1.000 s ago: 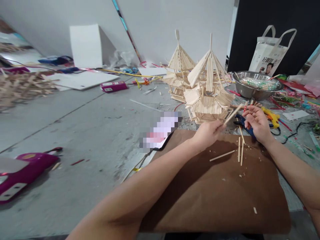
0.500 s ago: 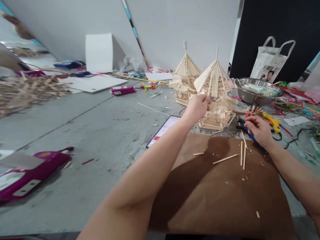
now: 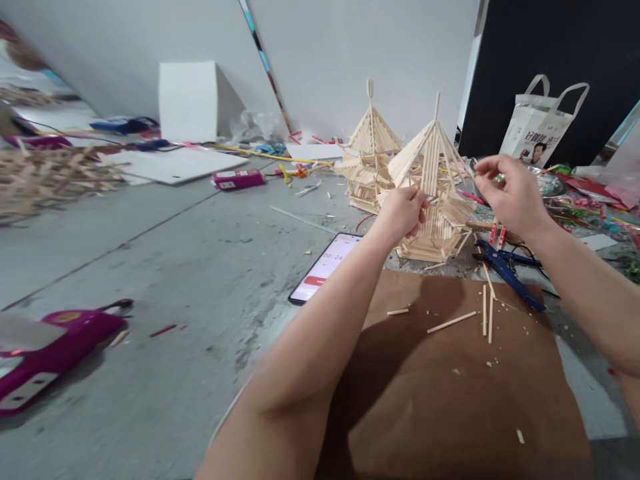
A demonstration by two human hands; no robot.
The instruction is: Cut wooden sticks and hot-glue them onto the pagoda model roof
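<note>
A pavilion model built of thin wooden sticks (image 3: 433,163) stands at the far edge of the brown sheet (image 3: 450,393), its pointed roof partly filled in. My left hand (image 3: 404,212) is closed at its left side, just under the roof, fingertips gripping the model. Beside the roof's right edge, my right hand (image 3: 513,193) is raised with thumb and fingers pinched together; what lies between them is too small to make out. Behind and left stands a second stick pavilion (image 3: 373,137). Loose wooden sticks (image 3: 453,322) lie on the brown sheet.
Blue-handled pliers (image 3: 510,273) lie below my right hand. A lit phone (image 3: 327,263) sits left of the sheet. A metal bowl (image 3: 555,185) is partly hidden behind my right hand. Purple devices (image 3: 237,179) and a stick pile (image 3: 55,177) are at left; a white bag (image 3: 543,130) stands behind.
My right hand has moved up from beside the pliers to the roof's right edge, leaving the red-marked sticks behind. My left hand stays at the model, slightly lower.
</note>
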